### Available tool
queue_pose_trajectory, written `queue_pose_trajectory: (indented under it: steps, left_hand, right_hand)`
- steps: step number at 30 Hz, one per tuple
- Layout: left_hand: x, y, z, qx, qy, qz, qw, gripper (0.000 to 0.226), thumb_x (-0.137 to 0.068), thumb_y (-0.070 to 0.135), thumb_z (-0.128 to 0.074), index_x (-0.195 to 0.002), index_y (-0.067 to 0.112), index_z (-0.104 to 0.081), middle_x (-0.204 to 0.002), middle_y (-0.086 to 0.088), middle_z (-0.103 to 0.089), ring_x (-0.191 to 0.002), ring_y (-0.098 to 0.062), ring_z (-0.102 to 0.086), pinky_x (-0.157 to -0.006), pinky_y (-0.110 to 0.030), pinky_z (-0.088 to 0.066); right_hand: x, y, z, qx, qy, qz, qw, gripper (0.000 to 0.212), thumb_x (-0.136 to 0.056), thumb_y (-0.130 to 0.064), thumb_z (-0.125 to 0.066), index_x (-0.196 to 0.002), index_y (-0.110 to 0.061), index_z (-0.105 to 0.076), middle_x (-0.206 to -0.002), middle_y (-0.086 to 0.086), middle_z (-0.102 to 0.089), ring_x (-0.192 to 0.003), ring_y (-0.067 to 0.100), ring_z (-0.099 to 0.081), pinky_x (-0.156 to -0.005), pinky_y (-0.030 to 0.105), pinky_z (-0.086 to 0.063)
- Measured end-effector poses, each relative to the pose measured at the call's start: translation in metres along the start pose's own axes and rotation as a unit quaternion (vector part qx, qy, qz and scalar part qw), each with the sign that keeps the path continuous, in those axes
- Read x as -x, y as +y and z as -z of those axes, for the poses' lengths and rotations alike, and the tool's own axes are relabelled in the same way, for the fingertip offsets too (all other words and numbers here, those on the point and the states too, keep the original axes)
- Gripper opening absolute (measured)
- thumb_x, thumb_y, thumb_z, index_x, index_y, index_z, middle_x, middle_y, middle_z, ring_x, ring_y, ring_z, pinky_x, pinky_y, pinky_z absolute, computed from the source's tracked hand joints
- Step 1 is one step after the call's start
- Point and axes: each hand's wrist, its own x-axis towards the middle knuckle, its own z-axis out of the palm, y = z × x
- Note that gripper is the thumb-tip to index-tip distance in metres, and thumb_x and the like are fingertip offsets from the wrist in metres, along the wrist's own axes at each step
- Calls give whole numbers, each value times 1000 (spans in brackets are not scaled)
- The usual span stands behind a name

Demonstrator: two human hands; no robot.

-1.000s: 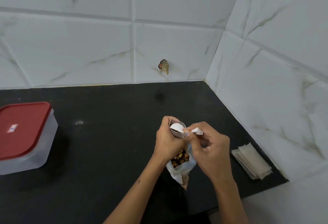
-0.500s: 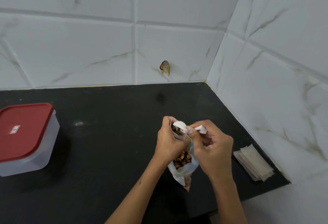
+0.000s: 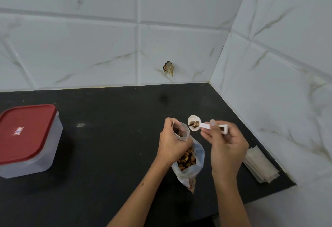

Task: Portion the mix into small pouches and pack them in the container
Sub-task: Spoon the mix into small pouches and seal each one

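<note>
Gripping the neck of the clear bag of mix point(image 3: 188, 158), the left hand point(image 3: 172, 144) is curling its fingers round the plastic, apparently keeping the mouth open and upright just below the thumb. The right hand point(image 3: 226, 147) is pinching the handle of the white scoop point(image 3: 194, 125) between thumb and fingertips, holding the bowl level, likely so that the few pieces in it are not spilling; the bowl is hovering just beyond the left fingers, apart from the bag. Lying flat just beyond the right wrist, the stack of small pouches point(image 3: 260, 165) is waiting within reach. Standing well apart from the left knuckles, the container point(image 3: 30, 156) is wearing its red lid point(image 3: 25, 131). Its contents are hidden, and the pouch stack is partly covered by the right hand.
</note>
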Motion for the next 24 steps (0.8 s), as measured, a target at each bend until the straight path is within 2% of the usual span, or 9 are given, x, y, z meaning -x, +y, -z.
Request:
queue_pose_trajectory:
  steps: [2, 4, 6, 9, 14, 18, 21, 22, 24]
  left_hand:
    - [-1, -1, 2, -2, 0, 2, 1000, 38, -69, 5, -71, -89, 23, -45, -84, 6, -59, -77, 1, -58, -66, -13, -47]
    - [-1, -5, 4, 0, 1, 10, 1000, 38, -69, 8, -74, -91, 22, -46, -88, 5, -60, -79, 1, -58, -66, -12, -48]
    - [0, -7, 6, 6, 7, 19, 1000, 39, -68, 10, -76, -92, 20, -47, -89, 4, -60, -79, 2, -58, -65, -11, -47]
    - [2, -9, 11, 3, 16, 26, 1000, 41, -66, 9, -78, -94, 17, -48, -88, 6, -58, -76, 5, -55, -64, -9, -45]
    - [6, -16, 19, -15, 26, 37, 999, 45, -65, 10, -79, -96, 17, -47, -91, 4, -59, -79, -1, -57, -64, -13, -47]
    - [8, -19, 27, -17, 25, 36, 999, 48, -65, 16, -84, -94, 17, -46, -88, 4, -58, -73, 4, -55, -63, -11, -47]
    - [12, -16, 34, 20, 27, 48, 998, 52, -65, 34, -88, -92, 18, -47, -85, 4, -58, -69, 1, -56, -63, -16, -49]
    - [13, -14, 36, 33, 25, 59, 997, 51, -67, 42, -84, -93, 18, -48, -85, 3, -58, -68, 2, -56, -62, -15, -48]
    - [13, -12, 43, 76, 12, 85, 993, 54, -73, 61, -70, -89, 13, -48, -81, 1, -55, -62, 3, -54, -59, -13, -46]
  right_hand:
    - [-4, 0, 2, -109, 65, -136, 983, 5, -88, -7, -64, -87, -11, -66, -89, 12, -72, -79, 20, -73, -66, 27, -60]
    - [-6, 7, 7, -172, 93, -237, 952, 3, -89, -7, -63, -89, -8, -65, -91, 16, -71, -79, 22, -73, -67, 28, -61]
    - [-4, 18, 11, -185, 98, -300, 931, 2, -89, -5, -62, -91, -6, -63, -92, 18, -70, -82, 23, -72, -70, 30, -61]
    - [3, 44, 12, -134, 97, -346, 923, 5, -87, -1, -63, -90, -4, -63, -92, 19, -69, -83, 25, -71, -74, 33, -60]
    - [16, 74, 5, 64, 97, -279, 953, 9, -84, -9, -70, -88, -16, -64, -85, 4, -68, -77, 13, -68, -66, 27, -53]
    - [19, 85, 10, 216, 66, -261, 938, 11, -82, -23, -72, -86, -20, -62, -92, 0, -65, -82, 12, -60, -67, 30, -49]
    - [20, 82, 14, 413, 10, -201, 888, 28, -79, -34, -74, -102, -25, -60, -110, 1, -57, -109, 22, -51, -78, 35, -45]
    - [20, 77, 14, 441, 6, -161, 883, 36, -78, -35, -75, -110, -26, -59, -118, 3, -52, -114, 23, -46, -84, 36, -43]
    - [19, 57, 7, 383, -33, -85, 919, 40, -77, -37, -75, -113, -29, -59, -122, -3, -47, -113, 15, -47, -86, 32, -44]
